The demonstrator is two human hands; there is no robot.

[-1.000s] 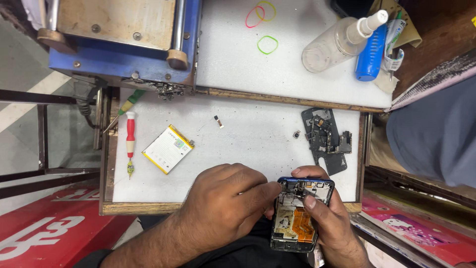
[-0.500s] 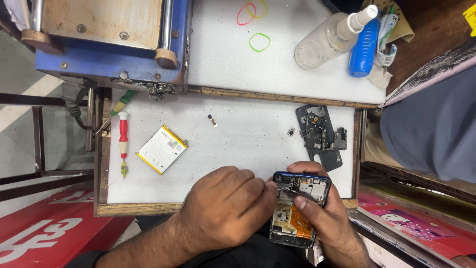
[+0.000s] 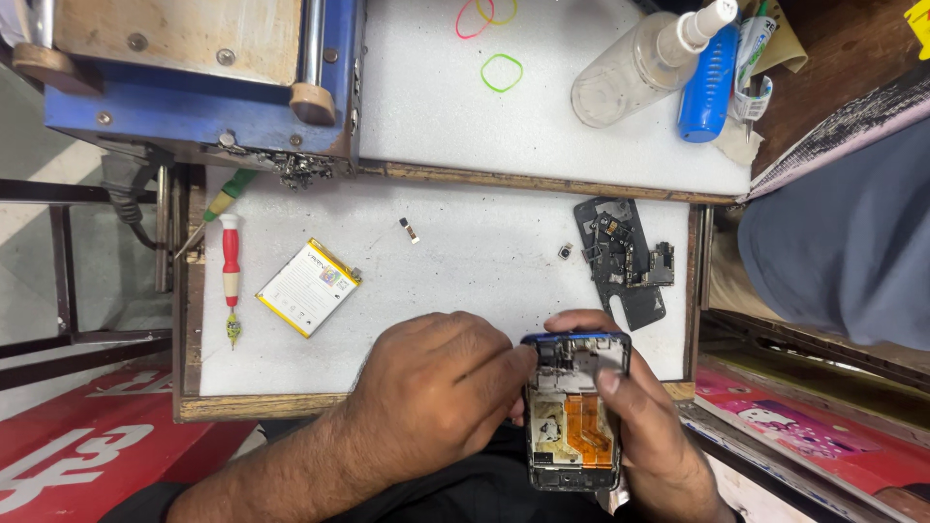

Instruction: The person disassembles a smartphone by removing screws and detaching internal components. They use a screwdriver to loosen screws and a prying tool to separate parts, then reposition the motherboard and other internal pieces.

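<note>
An opened phone with a blue frame, its back off, shows an orange flex strip and metal shields. My right hand holds it from the right side at the near table edge, index finger lying across its top. My left hand is curled against the phone's upper left corner, fingertips pinched on the inside parts there. What the fingertips hold is hidden.
On the white mat lie a flat yellow-white battery, a red screwdriver, two tiny parts and a dark circuit board with back plate. Behind stand a blue machine, rubber bands, a spray bottle and a blue bottle. Another person's grey clothing is at right.
Both hands stay on the phone with only slight finger shifts at its top. The view has drifted a little.
</note>
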